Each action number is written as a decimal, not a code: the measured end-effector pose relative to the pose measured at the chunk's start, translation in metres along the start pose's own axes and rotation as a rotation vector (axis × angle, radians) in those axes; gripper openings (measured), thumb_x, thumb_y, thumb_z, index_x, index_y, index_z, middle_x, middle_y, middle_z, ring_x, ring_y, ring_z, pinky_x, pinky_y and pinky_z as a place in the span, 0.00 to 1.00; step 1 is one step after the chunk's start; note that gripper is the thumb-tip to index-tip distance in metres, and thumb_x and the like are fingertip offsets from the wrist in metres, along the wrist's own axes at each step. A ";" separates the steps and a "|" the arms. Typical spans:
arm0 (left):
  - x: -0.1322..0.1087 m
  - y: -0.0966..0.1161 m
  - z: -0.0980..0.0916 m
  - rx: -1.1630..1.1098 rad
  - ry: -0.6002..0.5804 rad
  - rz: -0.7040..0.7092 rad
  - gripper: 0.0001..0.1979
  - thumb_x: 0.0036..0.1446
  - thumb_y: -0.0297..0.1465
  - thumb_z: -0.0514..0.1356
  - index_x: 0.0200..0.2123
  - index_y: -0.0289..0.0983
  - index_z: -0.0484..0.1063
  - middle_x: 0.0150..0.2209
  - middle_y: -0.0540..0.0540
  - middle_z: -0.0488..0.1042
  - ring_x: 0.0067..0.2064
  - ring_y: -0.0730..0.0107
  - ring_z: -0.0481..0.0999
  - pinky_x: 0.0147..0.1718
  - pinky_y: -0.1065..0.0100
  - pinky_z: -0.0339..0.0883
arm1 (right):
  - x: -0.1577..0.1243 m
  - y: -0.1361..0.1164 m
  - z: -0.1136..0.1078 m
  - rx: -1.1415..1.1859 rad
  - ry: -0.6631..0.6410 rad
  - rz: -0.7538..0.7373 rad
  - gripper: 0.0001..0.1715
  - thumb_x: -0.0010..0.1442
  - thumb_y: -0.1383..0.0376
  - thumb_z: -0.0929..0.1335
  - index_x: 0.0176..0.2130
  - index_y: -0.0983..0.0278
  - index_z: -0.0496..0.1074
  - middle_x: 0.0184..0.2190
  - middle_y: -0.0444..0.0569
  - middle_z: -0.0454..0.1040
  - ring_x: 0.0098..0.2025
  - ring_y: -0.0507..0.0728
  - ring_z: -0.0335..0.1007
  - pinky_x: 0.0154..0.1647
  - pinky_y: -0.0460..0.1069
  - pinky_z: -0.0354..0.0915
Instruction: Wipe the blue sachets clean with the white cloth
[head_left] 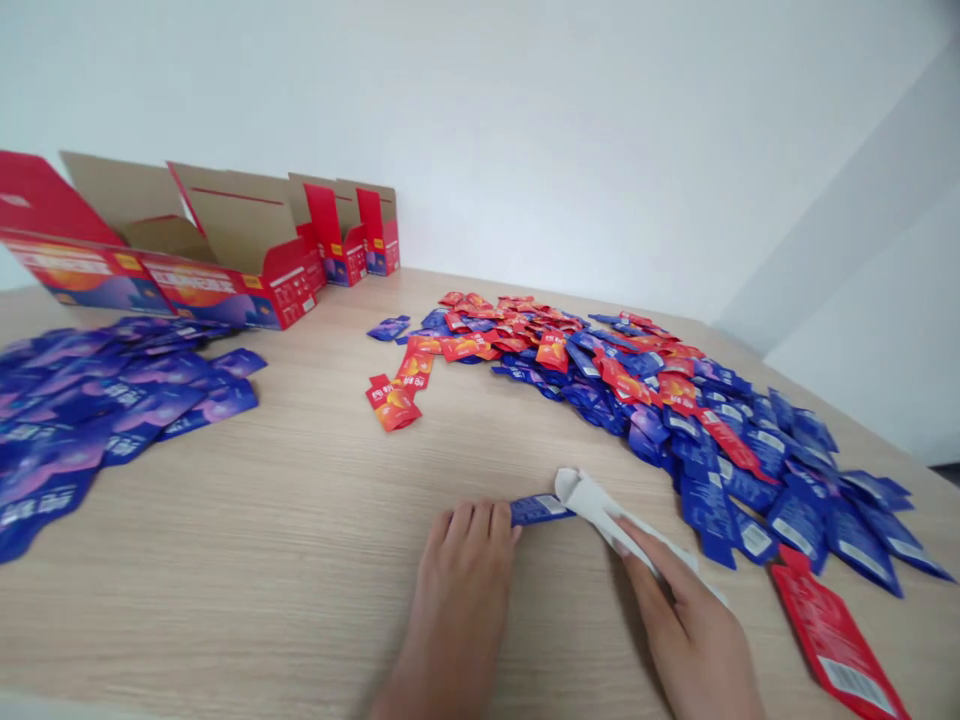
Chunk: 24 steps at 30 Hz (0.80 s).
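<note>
My left hand (466,565) rests low over the table, its fingers together and curled over one end of a blue sachet (538,509). The sachet's other end, with a pale printed label, reaches the white piece beside it. In my right hand (694,625) is a long white folded piece (600,505) that looks like paper or thin card, pinched between thumb and fingers. Its far end has a rounded flap and points up and left. The fingertips of my left hand are partly hidden. Right of my right hand lies a red sachet (836,630), apart from it.
Red and blue sachets form a large mixed pile (600,370) at the back and right. Another pile of blue sachets (112,400) lies at the left. Several red cartons (217,290) with open flaps stand by the wall. A few red sachets (394,403) lie mid-table.
</note>
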<state>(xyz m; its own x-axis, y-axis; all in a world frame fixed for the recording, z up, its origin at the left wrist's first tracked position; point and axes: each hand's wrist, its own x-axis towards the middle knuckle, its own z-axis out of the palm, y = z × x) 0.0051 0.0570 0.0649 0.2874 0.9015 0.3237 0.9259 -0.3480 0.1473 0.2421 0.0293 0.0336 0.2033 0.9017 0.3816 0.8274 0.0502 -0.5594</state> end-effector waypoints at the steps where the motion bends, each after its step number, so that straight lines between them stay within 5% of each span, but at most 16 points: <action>1: 0.002 -0.006 -0.006 -0.013 -0.004 -0.050 0.16 0.72 0.25 0.51 0.53 0.41 0.76 0.47 0.48 0.84 0.48 0.65 0.83 0.49 0.62 0.76 | 0.000 0.002 0.000 -0.019 0.002 -0.018 0.29 0.71 0.44 0.63 0.56 0.53 0.83 0.55 0.47 0.84 0.58 0.68 0.82 0.57 0.63 0.79; 5: 0.006 -0.052 -0.027 -0.059 0.003 -0.299 0.18 0.75 0.27 0.44 0.45 0.41 0.74 0.36 0.51 0.83 0.36 0.72 0.84 0.35 0.71 0.71 | 0.002 0.010 -0.001 -0.067 -0.026 -0.097 0.28 0.72 0.46 0.62 0.57 0.53 0.82 0.56 0.46 0.83 0.57 0.68 0.82 0.54 0.62 0.81; 8: 0.001 -0.103 -0.036 -0.024 0.024 -0.478 0.18 0.74 0.31 0.43 0.44 0.40 0.73 0.30 0.49 0.81 0.31 0.64 0.83 0.30 0.66 0.69 | 0.003 0.012 -0.001 -0.087 -0.047 -0.113 0.28 0.72 0.48 0.61 0.57 0.55 0.82 0.57 0.46 0.82 0.58 0.67 0.82 0.57 0.61 0.80; 12: -0.016 -0.147 -0.040 0.112 0.111 -0.606 0.24 0.71 0.35 0.42 0.55 0.29 0.73 0.48 0.27 0.80 0.49 0.40 0.81 0.46 0.45 0.73 | 0.003 0.011 0.001 -0.115 -0.072 -0.122 0.29 0.73 0.50 0.60 0.57 0.57 0.82 0.58 0.46 0.81 0.59 0.67 0.81 0.59 0.61 0.78; 14: -0.024 -0.151 -0.036 0.129 0.114 -0.567 0.28 0.71 0.38 0.42 0.60 0.30 0.72 0.56 0.25 0.77 0.55 0.35 0.77 0.50 0.38 0.72 | 0.003 0.011 0.001 -0.128 -0.074 -0.133 0.29 0.72 0.50 0.60 0.57 0.57 0.82 0.58 0.47 0.81 0.59 0.67 0.81 0.59 0.62 0.78; 19: -0.032 -0.157 -0.015 0.027 0.022 -0.312 0.26 0.70 0.40 0.46 0.61 0.41 0.75 0.63 0.43 0.78 0.65 0.52 0.74 0.62 0.49 0.71 | 0.002 0.011 0.001 -0.139 -0.063 -0.148 0.30 0.73 0.49 0.60 0.57 0.58 0.82 0.58 0.47 0.81 0.58 0.67 0.81 0.58 0.62 0.78; 24: -0.034 -0.216 -0.024 0.074 0.045 -0.316 0.27 0.63 0.26 0.45 0.59 0.32 0.74 0.63 0.36 0.78 0.66 0.52 0.74 0.67 0.49 0.66 | 0.002 0.013 0.001 -0.132 -0.066 -0.170 0.30 0.74 0.49 0.59 0.57 0.58 0.82 0.59 0.47 0.80 0.59 0.67 0.80 0.58 0.63 0.78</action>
<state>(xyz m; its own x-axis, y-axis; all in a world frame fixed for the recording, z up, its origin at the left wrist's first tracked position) -0.2107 0.0953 0.0446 -0.0267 0.9490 0.3141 0.9834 -0.0316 0.1790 0.2529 0.0326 0.0262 0.0238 0.9112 0.4112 0.9089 0.1515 -0.3885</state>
